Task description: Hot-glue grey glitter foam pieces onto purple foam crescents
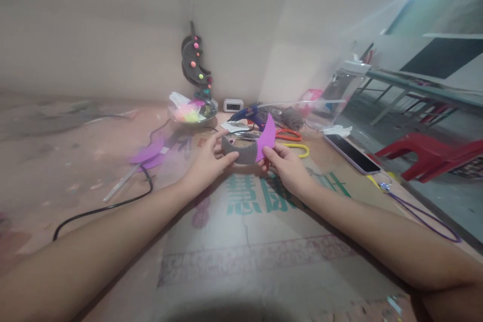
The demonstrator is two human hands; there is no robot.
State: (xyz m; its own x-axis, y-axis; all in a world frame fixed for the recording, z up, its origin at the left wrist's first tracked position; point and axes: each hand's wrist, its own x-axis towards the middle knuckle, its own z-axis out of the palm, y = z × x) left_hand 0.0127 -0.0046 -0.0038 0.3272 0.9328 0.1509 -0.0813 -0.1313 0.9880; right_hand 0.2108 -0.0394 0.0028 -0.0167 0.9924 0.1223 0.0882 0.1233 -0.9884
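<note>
Between my hands is a grey crescent-shaped piece [246, 154], its surface dull like felt or wound yarn. My left hand [211, 158] pinches its left end between thumb and fingers. At its right end, my right hand [285, 163] grips a purple paper or foam piece [267, 136] with a pointed tip standing up. The purple piece overlaps the grey crescent there; whether the two are stuck together I cannot tell. Scissors with orange handles [290, 135] lie just behind my right hand, and a yellow handle loop [302, 150] shows beside it.
Behind my hands lie a blue glue gun [245, 113], grey yarn [289, 118] and a white digital clock [233, 105]. A grey crescent decoration with coloured balls [194, 63] rises from a clear bowl [192, 110]. A phone [351, 153] and a water bottle [341, 90] stand right; a black cable [109, 206] runs left.
</note>
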